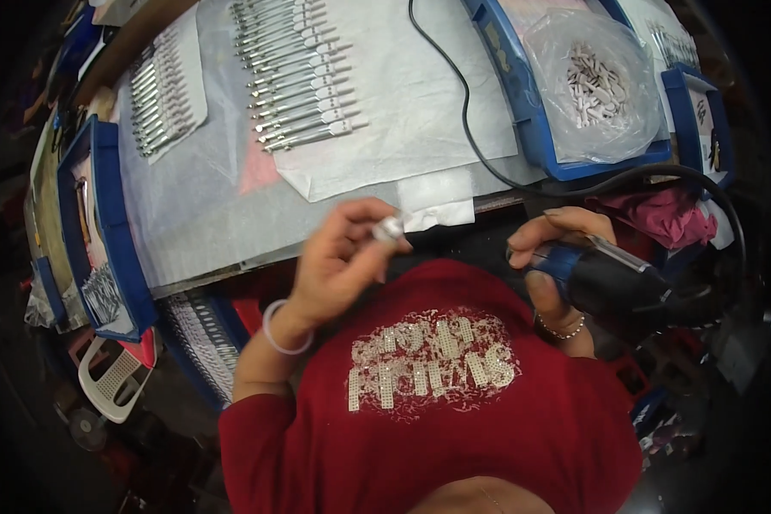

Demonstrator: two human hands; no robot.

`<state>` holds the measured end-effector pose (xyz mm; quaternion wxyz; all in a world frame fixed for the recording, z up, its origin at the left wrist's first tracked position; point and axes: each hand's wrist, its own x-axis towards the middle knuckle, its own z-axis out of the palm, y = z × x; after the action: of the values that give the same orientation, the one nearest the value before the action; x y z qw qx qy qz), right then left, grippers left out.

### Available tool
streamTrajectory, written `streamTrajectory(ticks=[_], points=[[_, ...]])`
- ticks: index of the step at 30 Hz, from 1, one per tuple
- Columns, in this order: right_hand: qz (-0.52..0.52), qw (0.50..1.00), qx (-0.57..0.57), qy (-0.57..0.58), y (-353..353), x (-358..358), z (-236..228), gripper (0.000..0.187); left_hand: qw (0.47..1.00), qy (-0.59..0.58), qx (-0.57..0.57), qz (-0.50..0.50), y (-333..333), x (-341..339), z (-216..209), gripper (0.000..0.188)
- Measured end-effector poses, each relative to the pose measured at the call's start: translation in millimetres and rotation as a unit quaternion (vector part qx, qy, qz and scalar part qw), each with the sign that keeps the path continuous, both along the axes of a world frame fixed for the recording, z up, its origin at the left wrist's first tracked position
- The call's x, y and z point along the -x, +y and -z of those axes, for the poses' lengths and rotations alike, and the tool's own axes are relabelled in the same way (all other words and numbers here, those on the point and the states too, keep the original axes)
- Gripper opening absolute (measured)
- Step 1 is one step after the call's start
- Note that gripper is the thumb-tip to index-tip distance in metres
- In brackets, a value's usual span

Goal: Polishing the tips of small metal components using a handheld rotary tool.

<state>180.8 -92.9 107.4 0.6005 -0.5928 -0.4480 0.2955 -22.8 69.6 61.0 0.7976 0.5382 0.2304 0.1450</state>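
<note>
My left hand (pixel 338 261) is raised in front of the red shirt, fingers pinched on a small pale shiny piece (pixel 389 229). Motion blurs that piece, so its kind does not show. On the right, my right hand (pixel 550 257) is closed around a black corded power tool (pixel 617 283) with a blue band near its front end. The tool's tip is largely hidden by the fingers, and a gap separates it from the piece. A folded white cloth (pixel 437 193) lies at the table edge just beyond my hands.
Rows of slim metal rods (pixel 304 86) lie on white sheets on the table (pixel 206 265). At the right, a blue tray (pixel 540 146) holds a plastic bag (pixel 642 120) of small metal parts. A black cable (pixel 467 111) crosses the table. A blue bin (pixel 111 214) stands left.
</note>
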Motion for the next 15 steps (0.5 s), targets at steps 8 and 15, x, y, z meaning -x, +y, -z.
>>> streamTrajectory(ticks=[8, 15], points=[[-0.006, 0.993, 0.115, 0.016, 7, 12, 28, 0.050, 0.955, 0.034, 0.295, 0.005, -61, -17, 47, 0.020], [-0.066, 0.990, 0.124, -0.032, 9, 10, 54, 0.046, 0.949, 0.033, 0.314, 0.009, -67, -25, 61, 0.042]])
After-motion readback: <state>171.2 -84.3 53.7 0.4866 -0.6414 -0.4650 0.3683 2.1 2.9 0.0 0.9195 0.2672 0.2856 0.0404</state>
